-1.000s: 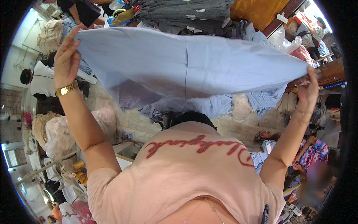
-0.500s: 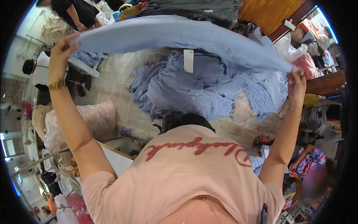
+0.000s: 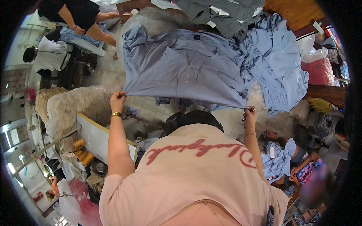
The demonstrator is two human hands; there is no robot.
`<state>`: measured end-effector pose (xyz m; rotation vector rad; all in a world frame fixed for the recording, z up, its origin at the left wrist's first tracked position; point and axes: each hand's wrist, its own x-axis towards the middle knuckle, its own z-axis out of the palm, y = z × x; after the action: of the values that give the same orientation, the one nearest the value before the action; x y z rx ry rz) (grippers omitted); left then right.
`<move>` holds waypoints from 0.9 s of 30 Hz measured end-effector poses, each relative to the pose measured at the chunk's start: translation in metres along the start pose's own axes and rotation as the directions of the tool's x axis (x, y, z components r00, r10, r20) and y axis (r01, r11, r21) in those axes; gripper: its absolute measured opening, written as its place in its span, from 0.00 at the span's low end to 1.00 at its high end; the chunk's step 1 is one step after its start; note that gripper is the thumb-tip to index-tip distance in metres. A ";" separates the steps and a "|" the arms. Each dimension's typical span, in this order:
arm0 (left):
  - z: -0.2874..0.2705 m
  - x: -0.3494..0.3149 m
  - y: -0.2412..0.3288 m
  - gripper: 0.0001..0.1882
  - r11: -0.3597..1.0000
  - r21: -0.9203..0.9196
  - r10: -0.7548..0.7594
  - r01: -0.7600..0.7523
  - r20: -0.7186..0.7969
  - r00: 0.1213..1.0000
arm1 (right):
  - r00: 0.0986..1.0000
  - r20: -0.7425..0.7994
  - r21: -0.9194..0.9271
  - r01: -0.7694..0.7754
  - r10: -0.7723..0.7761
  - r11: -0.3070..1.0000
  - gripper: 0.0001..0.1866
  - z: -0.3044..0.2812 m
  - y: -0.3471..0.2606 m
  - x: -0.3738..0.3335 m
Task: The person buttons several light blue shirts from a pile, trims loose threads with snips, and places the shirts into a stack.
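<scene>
A blue-grey shirt (image 3: 162,75) is stretched out in front of me, its lower edge pulled nearly straight between my hands. Pinched fingers of my left hand (image 3: 118,98) hold one corner of that edge. My right hand (image 3: 249,117) grips the opposite corner; something small and dark shows at its fingers, too small to name. A short button placket runs down the shirt's middle, and a dark label sits at its neck, farthest from me. Cloth of the same blue (image 3: 277,64) is heaped to the right, touching the shirt.
Dark grey garments with white tags (image 3: 226,19) lie at the far side. A plastic-wrapped bundle (image 3: 71,107) and a white board (image 3: 100,135) stand left. Thread cones (image 3: 83,152) are at lower left. One person stands far left; another sits at right with blue cloth (image 3: 279,158).
Both hands have come down and toward me, closer together. The shirt, raised and blurred before, now lies spread out flat with its buttons and neck visible.
</scene>
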<state>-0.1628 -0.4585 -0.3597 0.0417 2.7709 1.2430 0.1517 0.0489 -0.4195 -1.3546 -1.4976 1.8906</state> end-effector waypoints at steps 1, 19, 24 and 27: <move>-0.002 -0.002 -0.005 0.08 1.000 0.008 0.010 -0.010 0.002 1.000 | 0.999 0.032 -0.010 0.001 -0.001 1.000 0.06 -0.002 -0.002 -0.001; 0.021 0.013 -0.026 0.10 0.991 0.085 -0.107 0.107 0.007 0.994 | 0.984 0.084 -0.521 -0.092 0.158 0.848 0.09 -0.012 0.032 -0.017; 0.023 0.026 -0.043 0.09 0.989 0.067 -0.138 0.133 0.062 0.989 | 0.988 0.074 -0.542 -0.072 0.134 0.837 0.08 -0.009 0.033 -0.019; 0.023 0.029 -0.041 0.09 0.990 -0.018 -0.141 0.143 0.082 0.987 | 0.995 0.032 -0.490 -0.071 0.099 0.869 0.08 -0.005 0.027 -0.026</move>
<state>-0.1883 -0.4667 -0.4084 -0.1037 2.6387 1.2107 0.1750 0.0214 -0.4320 -1.6073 -2.0775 1.6700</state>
